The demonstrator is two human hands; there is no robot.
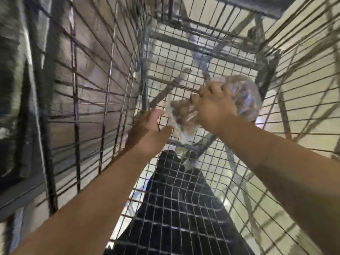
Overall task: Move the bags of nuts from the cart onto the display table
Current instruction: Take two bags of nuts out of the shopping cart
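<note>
The cart (pixel 77 74) wall toward nine o'clock is smeared by blur; the bag (pixel 244 96) contents, possibly nuts, are partly hidden by the right hand (pixel 213 107).

Both forearms bare, no sleeves; left hand (pixel 147 131) and right hand (pixel 214 105) ungloved.

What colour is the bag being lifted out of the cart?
The bag is clear plastic, with brownish nuts showing through; the head view shows it, gripped by the right hand.
</note>
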